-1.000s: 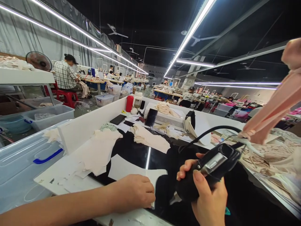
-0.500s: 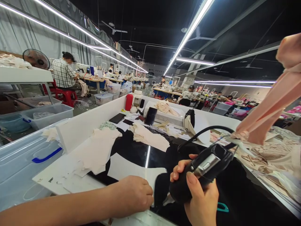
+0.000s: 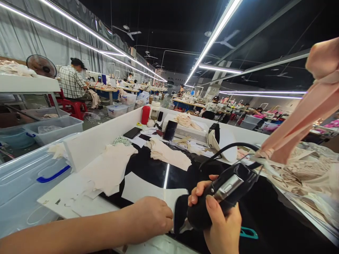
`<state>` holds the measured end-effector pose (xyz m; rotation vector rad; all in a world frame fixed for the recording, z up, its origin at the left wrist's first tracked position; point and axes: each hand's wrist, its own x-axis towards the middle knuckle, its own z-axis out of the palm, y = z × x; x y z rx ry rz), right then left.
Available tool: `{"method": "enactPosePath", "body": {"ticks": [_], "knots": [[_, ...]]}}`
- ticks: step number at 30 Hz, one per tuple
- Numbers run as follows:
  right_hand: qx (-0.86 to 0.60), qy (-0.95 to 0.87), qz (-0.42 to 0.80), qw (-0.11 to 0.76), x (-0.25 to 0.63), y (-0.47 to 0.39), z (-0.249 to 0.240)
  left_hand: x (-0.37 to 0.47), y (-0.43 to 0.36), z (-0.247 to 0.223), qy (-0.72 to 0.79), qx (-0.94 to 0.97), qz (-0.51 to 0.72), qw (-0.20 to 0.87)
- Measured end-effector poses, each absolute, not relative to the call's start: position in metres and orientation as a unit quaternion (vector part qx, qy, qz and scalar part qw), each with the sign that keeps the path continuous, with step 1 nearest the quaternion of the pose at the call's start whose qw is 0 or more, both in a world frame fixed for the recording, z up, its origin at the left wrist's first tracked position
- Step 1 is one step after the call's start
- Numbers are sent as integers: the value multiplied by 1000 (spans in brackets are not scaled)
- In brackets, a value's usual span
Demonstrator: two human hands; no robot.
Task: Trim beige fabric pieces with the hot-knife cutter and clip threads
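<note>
My right hand [image 3: 221,218] is wrapped round a black corded hand tool [image 3: 225,192] with a silver panel, its thumb along the near side. A black cable and a tied strip of pink fabric [image 3: 293,121] run from the tool's upper end. My left hand [image 3: 150,220] is curled closed on the curved white sheet [image 3: 143,187], by the sheet's right edge. What its fingertips grip is hidden. The tool's rounded lower end is just right of that edge, over the black tabletop [image 3: 267,211]. A teal-handled item [image 3: 249,233] lies beside my right wrist.
Stacked pale fabric pieces lie at left [image 3: 112,169] and mid-table [image 3: 169,154]. Behind them are a phone [image 3: 170,131], a white vented box [image 3: 190,135] and a red bottle [image 3: 145,114]. A fabric heap [image 3: 304,176] is at right. Clear plastic bins [image 3: 57,130] stand at left.
My right hand and the black hand tool have shifted slightly left, closer to my left hand. The pink strip has swung left with them. My left hand has stayed almost still.
</note>
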<state>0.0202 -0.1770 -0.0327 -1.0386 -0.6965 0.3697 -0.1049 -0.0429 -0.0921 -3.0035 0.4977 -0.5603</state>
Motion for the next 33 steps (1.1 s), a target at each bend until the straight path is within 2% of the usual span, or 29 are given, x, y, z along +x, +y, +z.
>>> {"method": "enactPosePath", "body": {"ticks": [6,13,24,33], "knots": [[-479,-323,172,798,18,-177,-33,-107,-48,-88,163,-966,-186,72],[-485,-307,167,802,15,-176,-33,-108,-46,-92,157,-965,-201,67],[-486,-312,165,800,14,-176,-32,-108,-51,-95,162,-957,-206,124],[-495,-325,164,789,16,-176,-32,-107,-52,-96,146,-963,-196,111]]}}
